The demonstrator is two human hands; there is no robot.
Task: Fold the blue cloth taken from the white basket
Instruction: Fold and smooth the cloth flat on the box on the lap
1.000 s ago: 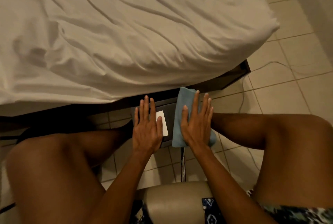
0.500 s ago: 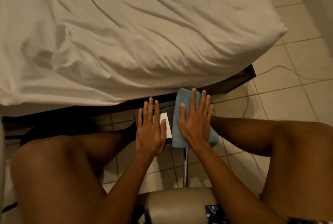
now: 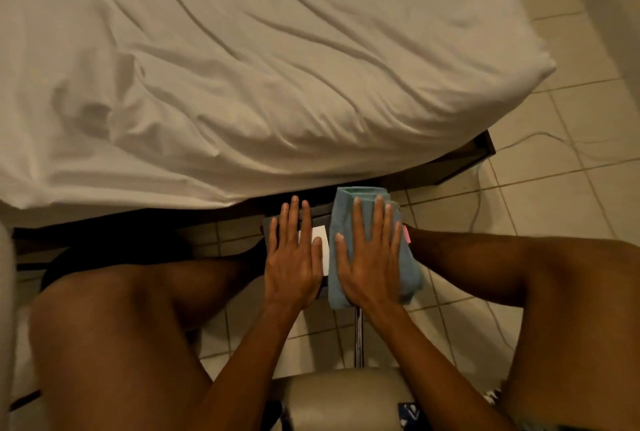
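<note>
While the folded blue cloth lies on the small dark table with its long axis running away from the body toward the bed, it is pressed flat under the spread right hand. The left hand, also spread flat, is rested just beside it over a white card. No white basket is seen.

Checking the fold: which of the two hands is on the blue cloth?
The right hand, fingers straight, presses the blue cloth; the left hand rests beside it, off the cloth.

Dim warm light, soft focus, wide-angle edge bending
</note>
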